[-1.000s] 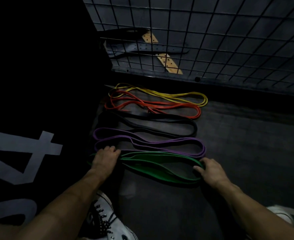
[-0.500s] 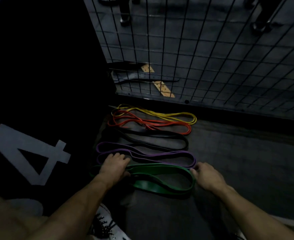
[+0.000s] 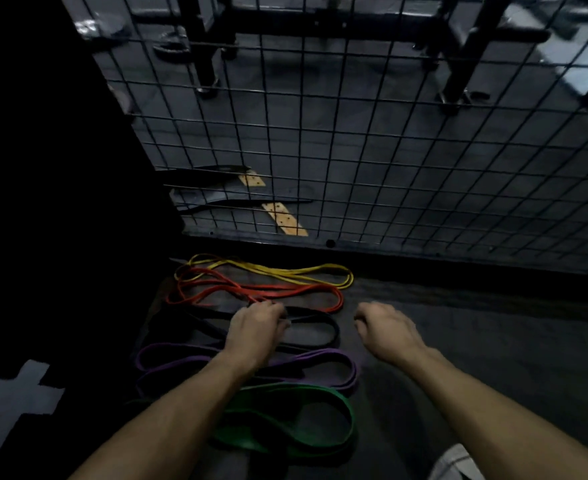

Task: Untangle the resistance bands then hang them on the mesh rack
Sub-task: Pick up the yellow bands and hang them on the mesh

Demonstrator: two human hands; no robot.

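Five resistance bands lie on the dark floor (image 3: 458, 341) in a row, one after another, from the mesh rack (image 3: 354, 133) toward the person. The yellow band (image 3: 285, 271) is at 12 o'clock of the row, nearest to the foot of the rack. Just beside it, toward 6 o'clock, lies the red band (image 3: 296, 292); their left ends overlap a little. Then come the black band (image 3: 330, 329), the purple band (image 3: 341, 358) and the green band (image 3: 320, 441), the green one being nearest to the person. None of the bands hangs on the rack.

The left hand (image 3: 256, 329) is over the middle of the row, with its fingers curled down at the place where the red band and the black band meet. Its grip looks narrow, but the fingertips are hidden, so it cannot be told if it holds a band. The left forearm passes above the purple and green bands.

The right hand (image 3: 386, 329) is at 3 o'clock of the black band, just beside its right end and apart from it. Its fingers are loosely curled and hold nothing.

Behind the mesh, some dark straps (image 3: 237, 192) and a pale perforated strip (image 3: 283, 218) lie on the ground. At 7 o'clock there is a white marking (image 3: 11, 400) on a black surface.
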